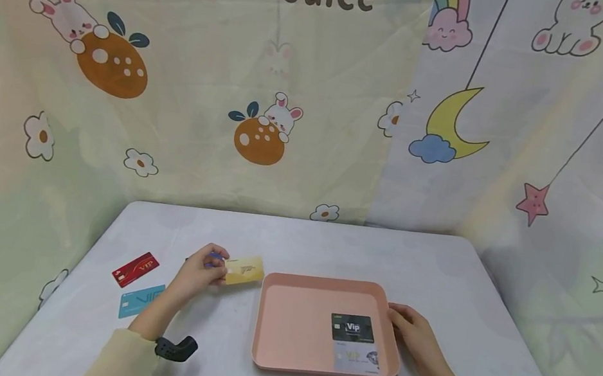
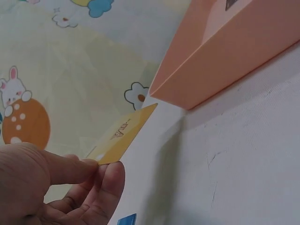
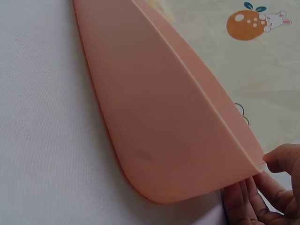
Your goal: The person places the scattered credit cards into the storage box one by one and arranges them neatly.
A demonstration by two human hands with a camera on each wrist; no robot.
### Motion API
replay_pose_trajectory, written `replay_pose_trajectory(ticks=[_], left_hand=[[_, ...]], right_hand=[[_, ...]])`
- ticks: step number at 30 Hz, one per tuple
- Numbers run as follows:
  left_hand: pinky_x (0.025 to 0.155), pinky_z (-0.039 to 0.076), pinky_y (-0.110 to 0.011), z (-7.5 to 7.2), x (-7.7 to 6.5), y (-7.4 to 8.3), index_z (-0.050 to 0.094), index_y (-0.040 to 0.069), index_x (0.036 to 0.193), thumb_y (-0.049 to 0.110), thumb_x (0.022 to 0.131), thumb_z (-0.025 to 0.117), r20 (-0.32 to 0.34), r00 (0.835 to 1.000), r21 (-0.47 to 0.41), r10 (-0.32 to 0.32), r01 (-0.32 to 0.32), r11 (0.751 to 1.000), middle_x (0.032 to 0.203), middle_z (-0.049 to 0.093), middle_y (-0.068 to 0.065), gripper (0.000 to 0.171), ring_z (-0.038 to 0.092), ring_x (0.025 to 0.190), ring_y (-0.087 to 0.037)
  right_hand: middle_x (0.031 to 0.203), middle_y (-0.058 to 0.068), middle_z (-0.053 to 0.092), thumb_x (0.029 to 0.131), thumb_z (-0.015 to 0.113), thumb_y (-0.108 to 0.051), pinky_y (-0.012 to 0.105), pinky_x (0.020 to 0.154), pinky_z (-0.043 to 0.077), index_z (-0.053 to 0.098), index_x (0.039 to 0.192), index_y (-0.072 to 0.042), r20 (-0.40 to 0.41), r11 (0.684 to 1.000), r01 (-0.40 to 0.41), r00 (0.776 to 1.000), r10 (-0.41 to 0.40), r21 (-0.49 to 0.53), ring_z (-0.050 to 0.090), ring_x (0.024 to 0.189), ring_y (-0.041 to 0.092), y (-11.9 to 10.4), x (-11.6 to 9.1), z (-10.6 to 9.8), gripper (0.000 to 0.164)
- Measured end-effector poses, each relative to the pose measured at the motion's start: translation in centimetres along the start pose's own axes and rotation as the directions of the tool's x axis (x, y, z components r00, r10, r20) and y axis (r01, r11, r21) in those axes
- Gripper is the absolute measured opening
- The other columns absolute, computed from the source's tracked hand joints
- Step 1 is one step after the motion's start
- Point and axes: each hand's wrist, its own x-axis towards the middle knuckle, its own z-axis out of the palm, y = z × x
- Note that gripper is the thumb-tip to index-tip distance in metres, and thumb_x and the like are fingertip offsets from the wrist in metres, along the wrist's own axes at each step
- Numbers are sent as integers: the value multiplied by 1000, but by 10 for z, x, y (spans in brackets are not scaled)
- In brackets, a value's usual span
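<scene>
My left hand (image 1: pixel 202 272) pinches a yellow card (image 1: pixel 244 270) between thumb and fingers, just left of the pink tray (image 1: pixel 292 326). In the left wrist view the yellow card (image 2: pixel 123 136) is tilted above the table, apart from the tray's corner. My right hand (image 1: pixel 418 337) is at the tray's right side; in the right wrist view its thumb and fingers pinch the tray's rim (image 3: pixel 211 105). Inside the tray, at its right, lie a black VIP card (image 1: pixel 352 328) and a silver VIP card (image 1: pixel 355 357). A dark blue card (image 1: pixel 216 256) is mostly hidden behind my left hand.
On the left of the white table (image 1: pixel 216 370) lie a red VIP card (image 1: pixel 135 270) and a light blue VIP card (image 1: pixel 139 301), the latter partly covered by my left forearm. A printed curtain (image 1: pixel 208 70) stands behind the table.
</scene>
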Motion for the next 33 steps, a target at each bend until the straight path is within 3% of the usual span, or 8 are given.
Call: replay_pose_trajectory(ticks=[9, 15, 26, 33], left_hand=[[74, 63, -30, 12, 0, 14, 57, 2, 124, -5, 95, 65, 19, 999, -74, 27, -26, 997, 104, 60, -14, 31, 66, 90, -23], [73, 63, -30, 17, 0, 22, 57, -1, 125, -6, 94, 65, 15, 998, -97, 61, -59, 994, 104, 60, -15, 33, 66, 87, -22], [73, 63, -29, 24, 3, 31, 58, 2, 123, -7, 94, 65, -2, 999, -85, 47, -47, 995, 106, 60, -16, 31, 68, 90, -24], [72, 63, -29, 34, 2, 34, 58, -1, 121, -10, 93, 64, 11, 997, -132, 82, -80, 988, 103, 60, -16, 30, 68, 84, -20]], right_hand=[[146, 28, 55, 108, 52, -34, 45, 106, 53, 49, 146, 4, 3, 1000, -2, 1000, 2, 0, 59, 129, 36, 0, 0, 0, 54], [146, 27, 55, 108, 52, -35, 46, 107, 51, 49, 146, 4, 7, 1000, -6, 1000, 6, 1, 58, 129, 36, 0, 1, 0, 54], [145, 27, 55, 108, 52, -35, 45, 107, 52, 49, 146, 4, 5, 1000, -8, 1000, 8, 8, 58, 128, 35, 0, 1, 0, 54], [145, 27, 55, 108, 52, -34, 46, 107, 51, 49, 146, 4, 5, 1000, -12, 1000, 12, 12, 58, 129, 36, 0, 1, 0, 53]])
